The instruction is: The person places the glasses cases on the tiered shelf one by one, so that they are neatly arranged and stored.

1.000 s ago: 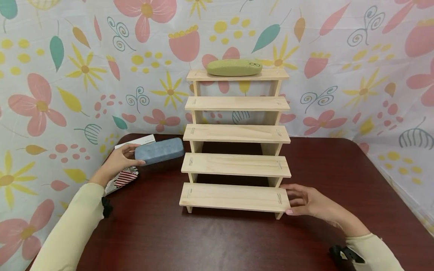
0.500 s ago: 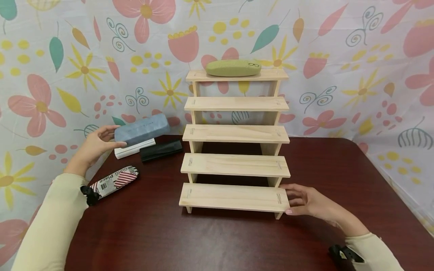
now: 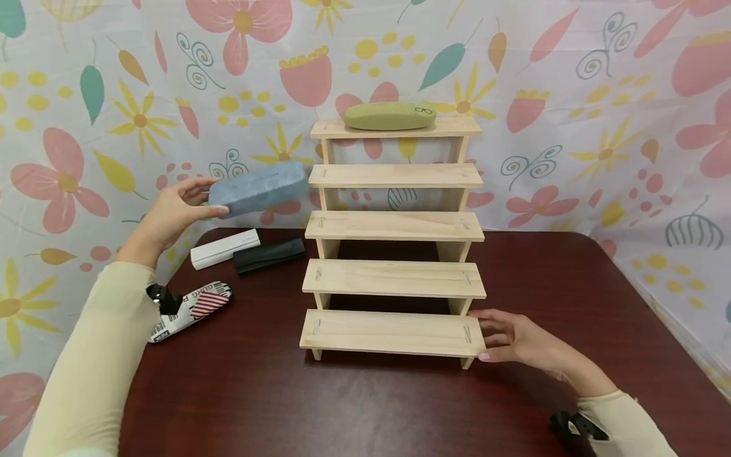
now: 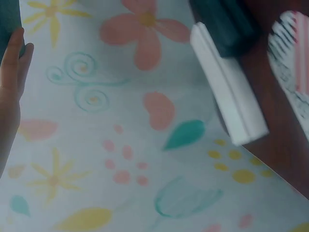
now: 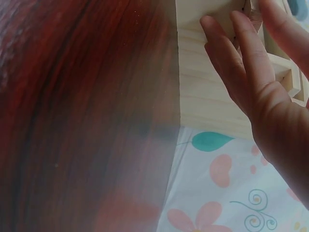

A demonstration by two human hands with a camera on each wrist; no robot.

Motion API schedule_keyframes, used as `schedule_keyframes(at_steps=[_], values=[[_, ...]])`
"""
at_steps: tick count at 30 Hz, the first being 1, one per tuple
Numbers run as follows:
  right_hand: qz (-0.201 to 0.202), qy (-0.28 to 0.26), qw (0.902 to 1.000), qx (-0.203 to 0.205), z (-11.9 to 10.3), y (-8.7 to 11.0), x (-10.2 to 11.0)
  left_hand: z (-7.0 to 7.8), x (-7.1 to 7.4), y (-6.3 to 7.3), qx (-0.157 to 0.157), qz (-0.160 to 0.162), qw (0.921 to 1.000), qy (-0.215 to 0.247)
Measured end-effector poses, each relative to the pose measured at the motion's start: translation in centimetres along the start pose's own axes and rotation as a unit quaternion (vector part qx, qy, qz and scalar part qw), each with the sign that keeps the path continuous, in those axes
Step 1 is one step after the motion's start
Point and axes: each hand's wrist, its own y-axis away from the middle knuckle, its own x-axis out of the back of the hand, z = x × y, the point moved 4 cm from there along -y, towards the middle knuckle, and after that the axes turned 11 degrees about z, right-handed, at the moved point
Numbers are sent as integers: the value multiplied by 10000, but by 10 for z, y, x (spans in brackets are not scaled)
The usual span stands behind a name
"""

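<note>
Blue case held in the air, left of centre in the frame.
The left hand grips its left end above white and black cases on the tabletop; at lower right, the right hand holds the wooden stand.

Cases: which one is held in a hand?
The blue case, gripped by the left hand; no hand touches the green case, white case, black case or patterned case.
</note>
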Motion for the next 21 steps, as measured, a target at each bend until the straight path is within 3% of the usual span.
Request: schedule_keyframes(at_steps=[7, 13, 21], values=[[46, -60, 10000, 16, -3, 0, 1, 39, -29, -13, -111, -290, 9993, 229], [60, -169, 9998, 3, -4, 1, 0, 69, -65, -29, -508, -535, 9961, 482], [118, -133, 9998, -91, -4, 1, 0, 94, -112, -47, -779, -866, 9924, 389]])
